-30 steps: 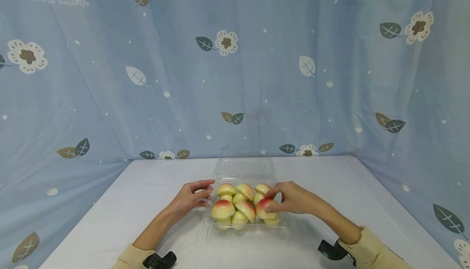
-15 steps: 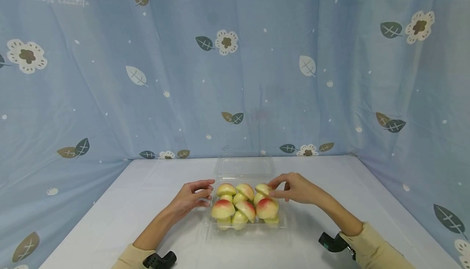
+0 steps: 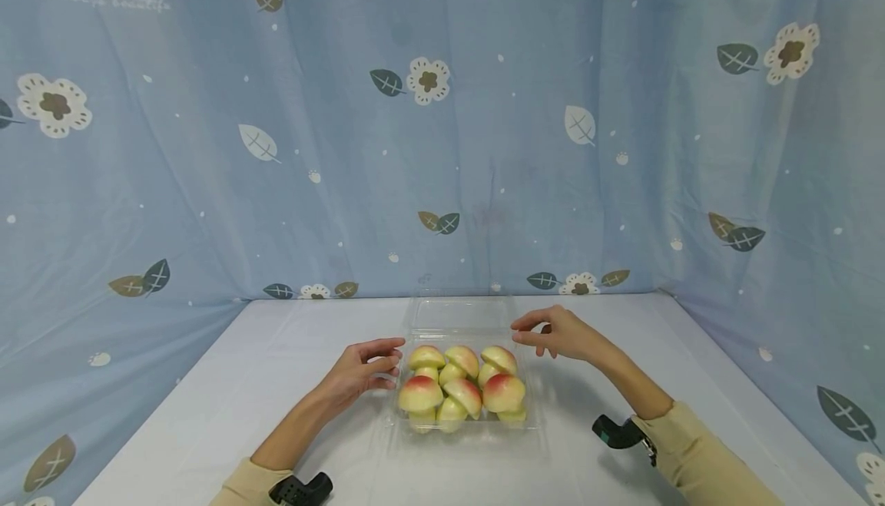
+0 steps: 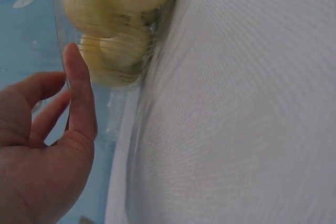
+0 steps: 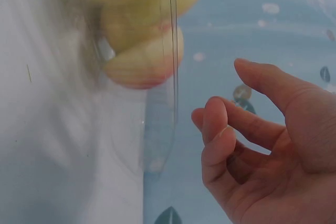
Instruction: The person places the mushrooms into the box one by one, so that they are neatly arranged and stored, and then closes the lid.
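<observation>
A clear plastic clamshell container (image 3: 531,406) stands on the table with its lid (image 3: 462,314) folded back behind it. Inside lie several mushroom-shaped pieces, pale yellow-green with red-blushed caps, in two rows; the front right one (image 3: 503,392) shows its red cap. My left hand (image 3: 362,374) is at the left side, and in the left wrist view its fingers (image 4: 81,93) lie on both sides of the rim, pinching it. Near the back right corner my right hand (image 3: 563,335) hovers apart from the container, its fingers (image 5: 262,77) loosely bent and holding nothing.
The table (image 3: 290,345) has a white cover. A blue patterned curtain (image 3: 332,183) hangs behind it and along both sides. Black wrist devices (image 3: 304,488) sit at both tan sleeves.
My right hand has let go of the front right piece, passed the back right one and moved back, up to the container's rear corner. The left hand has stayed in place.
</observation>
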`<state>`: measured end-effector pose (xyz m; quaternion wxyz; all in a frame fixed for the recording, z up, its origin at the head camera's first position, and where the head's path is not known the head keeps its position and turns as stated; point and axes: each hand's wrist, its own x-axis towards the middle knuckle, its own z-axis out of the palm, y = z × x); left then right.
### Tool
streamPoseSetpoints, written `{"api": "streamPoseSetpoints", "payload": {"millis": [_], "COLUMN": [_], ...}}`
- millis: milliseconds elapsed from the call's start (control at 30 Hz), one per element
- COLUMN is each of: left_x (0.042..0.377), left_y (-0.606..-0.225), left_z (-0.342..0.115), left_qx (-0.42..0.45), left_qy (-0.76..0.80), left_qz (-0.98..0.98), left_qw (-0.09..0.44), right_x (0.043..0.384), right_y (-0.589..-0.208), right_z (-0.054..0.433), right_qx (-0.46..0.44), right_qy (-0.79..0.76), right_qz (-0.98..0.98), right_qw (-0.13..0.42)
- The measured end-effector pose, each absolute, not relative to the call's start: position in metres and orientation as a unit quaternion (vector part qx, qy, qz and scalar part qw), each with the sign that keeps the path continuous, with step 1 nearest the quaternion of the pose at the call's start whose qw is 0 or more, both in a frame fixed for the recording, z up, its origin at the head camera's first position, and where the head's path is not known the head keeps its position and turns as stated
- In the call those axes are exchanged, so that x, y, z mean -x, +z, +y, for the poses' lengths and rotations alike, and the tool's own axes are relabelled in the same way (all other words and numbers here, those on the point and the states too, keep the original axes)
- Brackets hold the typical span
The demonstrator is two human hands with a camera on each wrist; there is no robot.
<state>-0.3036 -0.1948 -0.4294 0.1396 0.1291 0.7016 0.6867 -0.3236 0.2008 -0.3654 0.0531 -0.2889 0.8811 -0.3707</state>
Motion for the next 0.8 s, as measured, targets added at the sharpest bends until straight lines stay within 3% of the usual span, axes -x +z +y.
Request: {"api": "streamPoseSetpoints", "payload": {"millis": [433,800], "left_x": [0.304,0.302], "left_y": [-0.427,-0.422], "left_z": [-0.198,-0.202], "left_qx": [-0.114,-0.12], "left_qy": [0.679,0.66], "left_qz": [0.709,0.719], "left_qw": [0.151,0.184], "right_x": [0.352,0.381], "right_y": [-0.375,-0.389], "right_z": [0.205,0.205], "right_qx": [0.235,0.13], "right_qy": [-0.409,-0.439], "right_qz": [0.88,0.887], "right_qw": [0.055,0.051]}}
